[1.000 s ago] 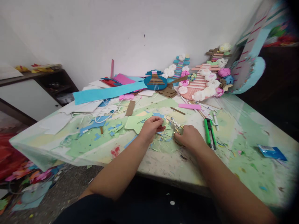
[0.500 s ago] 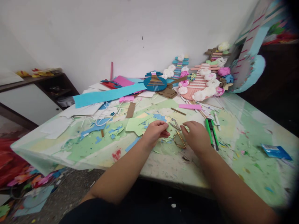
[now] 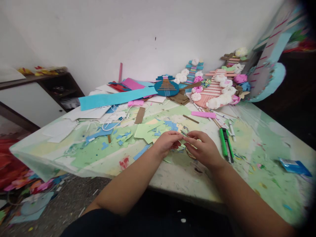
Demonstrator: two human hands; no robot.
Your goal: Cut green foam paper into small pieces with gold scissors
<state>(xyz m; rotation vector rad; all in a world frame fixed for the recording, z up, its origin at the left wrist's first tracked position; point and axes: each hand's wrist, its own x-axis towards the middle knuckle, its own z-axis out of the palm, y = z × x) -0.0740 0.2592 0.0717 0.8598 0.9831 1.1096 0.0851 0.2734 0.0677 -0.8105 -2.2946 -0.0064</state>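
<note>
My left hand (image 3: 170, 143) is closed in a pinch above the table, thumb and forefinger together. My right hand (image 3: 204, 148) meets it fingertip to fingertip, its fingers also bent into a pinch. Whatever lies between the fingertips is too small to make out. Below and partly behind my right hand are the scissors (image 3: 189, 153), with a gold-coloured handle loop showing and the rest mostly covered. Light green paper (image 3: 143, 131) with blue scraps lies just left of my hands. A green utility knife (image 3: 225, 143) rests to the right of my right hand.
Markers (image 3: 232, 131) and a pink strip (image 3: 203, 114) lie behind the knife. Decorated paper instruments, one a blue lute shape (image 3: 166, 86), line the wall. A long blue strip (image 3: 116, 98), white cord (image 3: 123, 121) and a blue packet (image 3: 295, 166) are on the table (image 3: 103, 164).
My right hand has moved left, bringing its fingertips to those of my left hand. It now covers more of the scissors. The view has shifted slightly.
</note>
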